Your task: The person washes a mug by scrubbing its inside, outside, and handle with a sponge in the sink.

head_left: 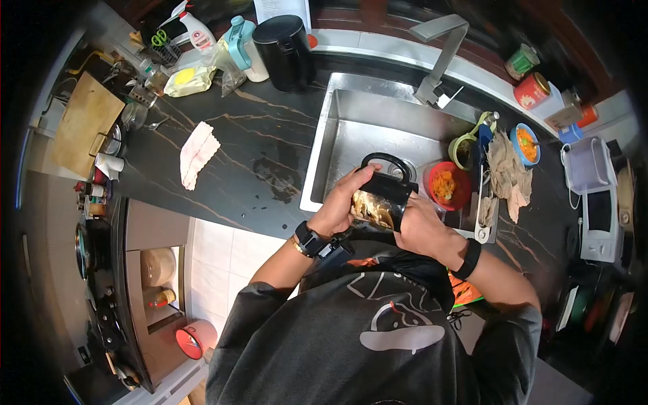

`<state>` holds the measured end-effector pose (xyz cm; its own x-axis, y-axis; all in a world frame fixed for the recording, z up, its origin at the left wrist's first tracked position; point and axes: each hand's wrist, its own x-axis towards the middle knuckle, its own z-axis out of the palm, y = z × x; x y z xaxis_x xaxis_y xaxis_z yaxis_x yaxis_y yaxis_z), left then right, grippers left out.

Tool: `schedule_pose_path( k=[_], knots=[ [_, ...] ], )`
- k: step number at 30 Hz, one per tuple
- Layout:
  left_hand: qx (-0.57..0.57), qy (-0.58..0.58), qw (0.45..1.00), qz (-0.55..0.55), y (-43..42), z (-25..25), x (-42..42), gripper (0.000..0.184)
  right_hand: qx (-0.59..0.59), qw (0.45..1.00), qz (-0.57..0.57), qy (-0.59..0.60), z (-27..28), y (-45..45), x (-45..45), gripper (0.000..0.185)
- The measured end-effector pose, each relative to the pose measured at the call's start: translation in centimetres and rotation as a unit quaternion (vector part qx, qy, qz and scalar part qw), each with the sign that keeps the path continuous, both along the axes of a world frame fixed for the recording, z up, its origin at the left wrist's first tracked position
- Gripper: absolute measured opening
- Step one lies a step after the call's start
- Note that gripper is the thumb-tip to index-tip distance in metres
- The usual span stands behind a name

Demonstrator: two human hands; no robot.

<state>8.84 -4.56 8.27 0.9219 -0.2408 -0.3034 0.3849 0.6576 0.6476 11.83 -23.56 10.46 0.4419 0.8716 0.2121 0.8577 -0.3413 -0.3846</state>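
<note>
A black mug [380,202] with a gold-brown pattern is held on its side over the front edge of the steel sink [378,125], its handle toward the faucet. My left hand [337,204] wraps round the mug's left side, thumb near the handle. At the opposite end, my right hand [425,226] is closed against the mug, with some fingers hidden, perhaps inside it. To the right in the sink sits a red bowl [461,185] with orange scraps, beside a green strainer [461,150].
The faucet [439,67] rises behind the sink. Brown cloths [503,165] and a blue bowl [525,144] of orange food lie to the right. A pale cloth [198,154] rests on the left counter. Behind it stand a black canister [283,57] and a teal-lidded jug [248,57].
</note>
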Motion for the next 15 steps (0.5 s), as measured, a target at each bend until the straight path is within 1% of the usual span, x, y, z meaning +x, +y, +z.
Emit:
schedule_pose_path(
  k=[1, 2, 3, 4, 5, 6, 7, 8, 9, 10, 11, 12, 13, 14, 15],
  knots=[
    [-0.014, 0.006, 1.000, 0.012, 0.1, -0.3, 0.1, 0.038, 0.000, 1.000, 0.003, -0.001, 0.0, 0.2, -0.3, 0.034],
    [-0.014, 0.005, 1.000, 0.013, 0.1, -0.4, 0.1, 0.038, 0.050, 0.998, -0.008, 0.043, 0.0, 0.4, -0.6, 0.031],
    [0.011, -0.029, 0.998, 0.048, 0.1, -0.1, 0.1, 0.038, 0.100, 0.991, -0.019, 0.087, 0.1, 0.5, -0.9, 0.029],
    [0.035, -0.062, 0.994, 0.082, 0.1, 0.2, 0.1, 0.039, 0.100, 0.991, -0.018, 0.087, 0.6, 0.3, -1.2, 0.029],
    [0.069, -0.090, 0.989, 0.090, 0.5, 0.7, 0.1, 0.043, 0.104, 0.978, -0.055, 0.172, 1.3, -0.2, -1.6, 0.027],
    [0.069, -0.089, 0.989, 0.092, 1.1, 0.7, 0.1, 0.043, 0.107, 0.956, -0.090, 0.257, 2.3, -0.7, -2.0, 0.025],
    [0.131, -0.115, 0.981, 0.088, 1.7, 0.7, 0.2, 0.044, 0.046, 0.926, -0.135, 0.350, 3.4, -1.6, -2.2, 0.025],
    [0.193, -0.142, 0.967, 0.083, 2.3, 0.7, 0.3, 0.045, 0.046, 0.926, -0.133, 0.350, 3.7, -2.3, -2.4, 0.025],
    [0.191, -0.139, 0.969, 0.068, 2.7, 1.5, 0.4, 0.049, 0.098, 0.906, -0.142, 0.388, 3.8, -3.1, -2.6, 0.025],
    [0.191, -0.140, 0.969, 0.068, 3.0, 1.6, 0.4, 0.049, 0.150, 0.880, -0.151, 0.424, 3.9, -3.8, -2.6, 0.025],
    [0.203, -0.160, 0.965, 0.052, 3.2, 1.7, 0.4, 0.054, 0.193, 0.890, -0.172, 0.375, 4.0, -4.5, -2.4, 0.026],
    [0.215, -0.180, 0.959, 0.035, 3.3, 1.7, 0.5, 0.059, 0.245, 0.884, -0.214, 0.337, 3.4, -5.0, -2.2, 0.026],
    [0.205, -0.176, 0.963, 0.024, 3.3, 1.7, 0.5, 0.064, 0.347, 0.814, -0.273, 0.379, 2.6, -4.9, -2.1, 0.028],
    [0.204, -0.176, 0.963, 0.022, 3.1, 1.6, 0.6, 0.064, 0.442, 0.727, -0.326, 0.413, 2.0, -4.6, -1.9, 0.029],
    [0.158, -0.176, 0.972, 0.003, 2.9, 1.5, 0.6, 0.065, 0.483, 0.681, -0.327, 0.444, 1.7, -4.3, -1.6, 0.035]
  ],
)
